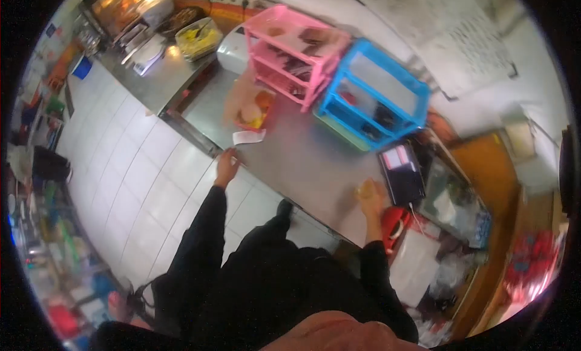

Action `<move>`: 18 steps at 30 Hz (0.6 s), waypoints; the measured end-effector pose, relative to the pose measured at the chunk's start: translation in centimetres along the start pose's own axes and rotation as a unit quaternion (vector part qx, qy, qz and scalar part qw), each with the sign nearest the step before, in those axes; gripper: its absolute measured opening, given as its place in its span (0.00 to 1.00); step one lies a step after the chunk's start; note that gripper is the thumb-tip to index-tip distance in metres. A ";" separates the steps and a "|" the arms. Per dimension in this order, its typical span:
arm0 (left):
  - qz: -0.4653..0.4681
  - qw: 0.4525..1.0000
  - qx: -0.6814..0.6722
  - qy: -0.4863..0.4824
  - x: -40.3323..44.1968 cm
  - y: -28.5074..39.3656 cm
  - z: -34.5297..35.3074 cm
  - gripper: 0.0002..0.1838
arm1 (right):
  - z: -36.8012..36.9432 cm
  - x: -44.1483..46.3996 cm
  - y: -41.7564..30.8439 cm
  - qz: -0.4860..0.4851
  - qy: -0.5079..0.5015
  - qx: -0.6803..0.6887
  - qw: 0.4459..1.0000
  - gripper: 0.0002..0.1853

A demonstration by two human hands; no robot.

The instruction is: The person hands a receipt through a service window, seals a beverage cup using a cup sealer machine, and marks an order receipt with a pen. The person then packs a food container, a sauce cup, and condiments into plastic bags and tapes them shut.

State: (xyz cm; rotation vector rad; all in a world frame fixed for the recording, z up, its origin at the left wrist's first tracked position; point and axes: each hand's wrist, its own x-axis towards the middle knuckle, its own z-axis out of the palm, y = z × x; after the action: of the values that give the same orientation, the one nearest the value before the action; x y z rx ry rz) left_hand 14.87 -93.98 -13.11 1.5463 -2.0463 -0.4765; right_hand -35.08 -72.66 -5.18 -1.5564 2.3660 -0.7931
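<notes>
My left hand (227, 168) is at the front edge of the metal counter (290, 169), just below a white paper slip (249, 137); its fingers are too blurred to read. Behind the slip stands a small red basket (261, 116) with orange and yellow items. Over the right part of the counter is my right hand (368, 198), closed around something small and yellowish that I cannot make out. It is left of a black tablet-like device (402, 172) with a white cable.
A pink rack (294, 54) and a blue rack (374, 97) stand at the counter's back. Farther left are a tub of yellow food (198, 39) and a lit display case (118, 9). A red object (394, 229) lies near my right wrist.
</notes>
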 end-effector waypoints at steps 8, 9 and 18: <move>-0.011 0.959 0.230 -0.165 6.7 9.3 1.0 0.16 | -9.2 -0.7 4.1 0.155 0.431 -0.292 0.840 0.25; -0.018 0.964 0.203 -0.169 6.4 9.6 1.8 0.15 | -10.0 -1.8 6.1 0.217 0.380 -0.263 0.860 0.25; -0.096 0.966 0.098 -0.218 8.0 10.2 5.4 0.17 | -8.6 -5.5 15.7 0.229 0.181 -0.060 0.954 0.18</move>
State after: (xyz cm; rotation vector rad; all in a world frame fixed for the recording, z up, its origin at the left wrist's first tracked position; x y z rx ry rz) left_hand 2.05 -98.98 -10.05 1.9058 -2.3347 -0.7657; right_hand -48.95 -60.19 -7.11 -0.8787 2.9234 -0.8934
